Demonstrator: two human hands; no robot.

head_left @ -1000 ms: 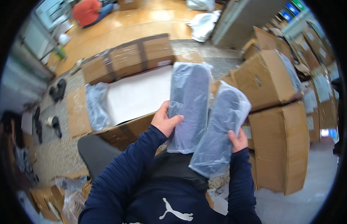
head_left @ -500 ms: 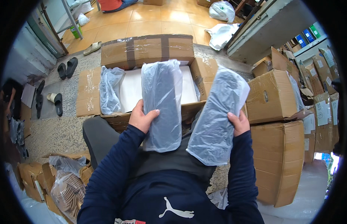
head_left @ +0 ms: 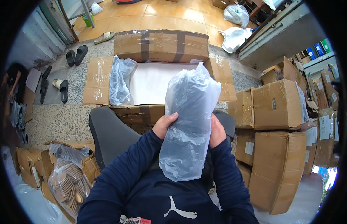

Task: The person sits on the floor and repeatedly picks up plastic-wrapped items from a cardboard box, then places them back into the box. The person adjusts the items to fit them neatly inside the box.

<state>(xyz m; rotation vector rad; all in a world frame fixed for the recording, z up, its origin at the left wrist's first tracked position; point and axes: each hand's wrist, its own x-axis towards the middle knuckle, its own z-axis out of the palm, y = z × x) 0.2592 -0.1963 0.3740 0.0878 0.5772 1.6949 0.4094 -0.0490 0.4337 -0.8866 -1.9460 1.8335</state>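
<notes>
Over my lap I hold a long frosted plastic bag (head_left: 188,123) with a dark, flat, oblong thing inside; its kind cannot be made out. Two such bags seem to lie one on the other here, though the lower one is mostly hidden. My left hand (head_left: 165,126) grips the left edge, thumb on top. At the right edge my right hand (head_left: 217,131) is closed, its fingers mostly behind the plastic. Just beyond, an open cardboard box (head_left: 158,46) has its flaps spread. A white sheet (head_left: 149,84) covers its contents, and a crumpled frosted bag (head_left: 120,80) stands at its left end.
Cardboard cartons (head_left: 280,104) are stacked on the right. Lower left sits an opened carton with clear-bagged striped items (head_left: 67,186). Several slippers (head_left: 82,54) lie on the floor at the left. A white bag (head_left: 235,39) lies near the doorway. Another person (head_left: 16,80) is at the far left.
The two bags, held apart one in each hand, have come together in front of me. My right hand moved left with its bag, and the view shifted slightly.
</notes>
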